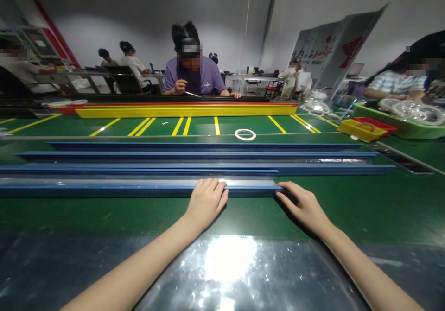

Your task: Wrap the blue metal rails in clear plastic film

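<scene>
A long blue channel-shaped strip (139, 191) lies across the green table, nearest to me. My left hand (208, 199) is closed over its front edge, fingers on top and thumb on the near side. At the strip's right end, my right hand (301, 204) touches the corner with thumb and fingertips pinched together. Whether a small piece sits between those fingertips, I cannot make out. Just behind lie several more blue strips (333, 168), roughly parallel to the first one.
Beyond the blue strips, a roll of white tape (245, 135) lies on the table. Yellow strips (187, 111) run along the far side, where a person in purple (208, 77) works. Small yellow bin (359, 130) and green basket (410, 130) stand at right. A shiny sheet (167, 274) covers the near edge.
</scene>
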Motion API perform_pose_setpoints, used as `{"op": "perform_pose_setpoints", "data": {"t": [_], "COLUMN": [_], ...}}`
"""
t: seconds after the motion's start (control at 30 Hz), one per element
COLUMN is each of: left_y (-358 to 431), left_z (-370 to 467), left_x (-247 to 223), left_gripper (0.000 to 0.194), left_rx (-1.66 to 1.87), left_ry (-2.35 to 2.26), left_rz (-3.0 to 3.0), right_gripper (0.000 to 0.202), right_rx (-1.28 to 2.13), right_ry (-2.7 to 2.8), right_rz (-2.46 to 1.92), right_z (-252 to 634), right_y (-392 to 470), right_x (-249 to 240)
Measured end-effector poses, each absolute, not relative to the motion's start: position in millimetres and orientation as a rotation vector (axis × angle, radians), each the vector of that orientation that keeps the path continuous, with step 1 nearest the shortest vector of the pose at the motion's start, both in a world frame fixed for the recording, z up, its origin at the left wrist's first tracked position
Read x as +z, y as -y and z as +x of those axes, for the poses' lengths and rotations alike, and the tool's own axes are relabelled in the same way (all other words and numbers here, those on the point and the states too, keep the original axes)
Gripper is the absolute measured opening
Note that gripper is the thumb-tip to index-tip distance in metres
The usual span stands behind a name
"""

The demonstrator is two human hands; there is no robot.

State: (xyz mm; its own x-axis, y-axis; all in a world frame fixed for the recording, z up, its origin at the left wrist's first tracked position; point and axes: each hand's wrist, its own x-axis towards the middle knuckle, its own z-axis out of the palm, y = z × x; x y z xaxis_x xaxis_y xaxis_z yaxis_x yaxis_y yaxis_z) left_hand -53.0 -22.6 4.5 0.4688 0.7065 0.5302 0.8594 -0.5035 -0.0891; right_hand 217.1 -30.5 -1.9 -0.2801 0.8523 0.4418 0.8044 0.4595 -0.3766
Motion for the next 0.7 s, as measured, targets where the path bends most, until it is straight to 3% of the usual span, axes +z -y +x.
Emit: {"op": "perform_pose_setpoints", "data": {"t": [0.7], "left_y": [21.4], "left_z": [-53.9], "left_x": [4.0], "left_gripper": [0.020], "left_rx": [-0.657], "left_ry": [1.290], "left_rz": [-2.363], "right_gripper": [0.021], "right_rx": [0.066], "right_ry": [2.129], "right_rz": [-1.375], "right_z": [214.8], "right_y": [29.4], "right_x": [-1.0]}}
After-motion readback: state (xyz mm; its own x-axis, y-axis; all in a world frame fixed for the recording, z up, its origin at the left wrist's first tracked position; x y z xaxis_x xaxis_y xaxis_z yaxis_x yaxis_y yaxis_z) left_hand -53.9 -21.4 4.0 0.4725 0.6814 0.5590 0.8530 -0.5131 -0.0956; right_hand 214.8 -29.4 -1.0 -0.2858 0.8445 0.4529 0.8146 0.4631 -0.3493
